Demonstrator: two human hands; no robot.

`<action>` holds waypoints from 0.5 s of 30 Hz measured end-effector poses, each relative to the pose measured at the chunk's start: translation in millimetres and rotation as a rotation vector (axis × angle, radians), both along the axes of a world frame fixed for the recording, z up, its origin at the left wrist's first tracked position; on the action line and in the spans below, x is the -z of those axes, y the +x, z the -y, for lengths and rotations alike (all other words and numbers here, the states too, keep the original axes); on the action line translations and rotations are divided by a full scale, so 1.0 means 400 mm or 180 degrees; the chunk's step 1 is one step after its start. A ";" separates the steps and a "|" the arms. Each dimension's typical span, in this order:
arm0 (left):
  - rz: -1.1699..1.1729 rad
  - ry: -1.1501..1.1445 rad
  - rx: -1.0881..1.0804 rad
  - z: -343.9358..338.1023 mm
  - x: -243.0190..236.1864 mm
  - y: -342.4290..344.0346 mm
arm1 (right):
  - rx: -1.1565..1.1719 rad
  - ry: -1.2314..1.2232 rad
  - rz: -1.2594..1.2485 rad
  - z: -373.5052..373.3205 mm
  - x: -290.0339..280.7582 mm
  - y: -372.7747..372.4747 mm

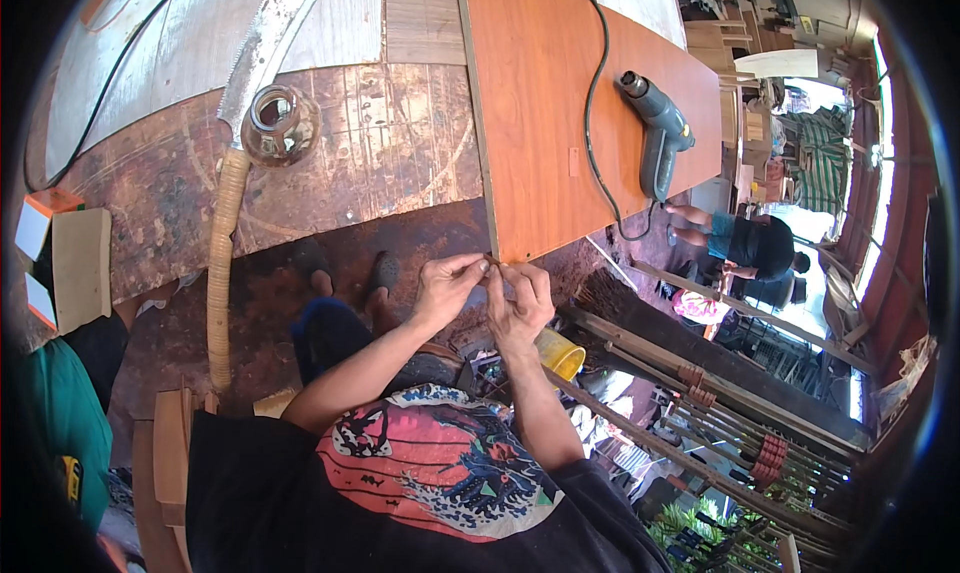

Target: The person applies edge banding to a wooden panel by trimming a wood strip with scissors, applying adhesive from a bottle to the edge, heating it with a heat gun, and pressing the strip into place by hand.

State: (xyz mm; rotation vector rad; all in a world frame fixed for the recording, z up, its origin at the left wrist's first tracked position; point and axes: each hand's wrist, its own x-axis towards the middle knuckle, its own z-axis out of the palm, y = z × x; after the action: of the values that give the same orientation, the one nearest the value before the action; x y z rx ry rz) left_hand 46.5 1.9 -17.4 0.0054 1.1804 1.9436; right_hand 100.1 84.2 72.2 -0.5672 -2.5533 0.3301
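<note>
My left hand (446, 287) and my right hand (521, 304) meet at the near corner of an orange-brown wood panel (545, 103). Their fingertips are pinched close together, thumbs against forefingers. A small brownish bit shows between them, too small to name. On the panel, right of and beyond my hands, lies a grey heat gun (657, 138), its nozzle pointing away from me. A dark cable (592, 98) runs along the panel beside it.
A saw (232, 193) with a long wrapped handle juts over the stained bench's (390, 133) near edge, beside a glass jar (282, 125). An open carton (82, 268) sits at left, near a person in green (70, 413). Another person (765, 248) bends over at right, beyond wooden rails (720, 383).
</note>
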 end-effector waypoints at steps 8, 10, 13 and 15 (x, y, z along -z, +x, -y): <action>-0.0307 -0.0265 0.0064 0.010 -0.020 -0.014 | 0.0193 -0.0088 0.0070 0.008 -0.012 -0.010; -0.0288 -0.0262 0.0113 0.010 -0.016 -0.023 | 0.0230 -0.0092 0.0090 0.011 -0.016 -0.014; -0.0326 -0.0213 0.0278 0.008 -0.002 -0.029 | 0.0251 -0.0119 0.0070 0.011 -0.011 -0.018; -0.0076 0.0007 0.0091 0.003 0.009 -0.022 | 0.0233 -0.0142 0.0031 0.012 -0.008 -0.022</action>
State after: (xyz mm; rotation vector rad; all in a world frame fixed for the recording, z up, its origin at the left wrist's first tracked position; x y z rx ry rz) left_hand 37.7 0.5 -21.0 0.0465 1.1875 1.9248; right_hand 91.4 79.2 75.2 -0.6784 -2.5328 0.3598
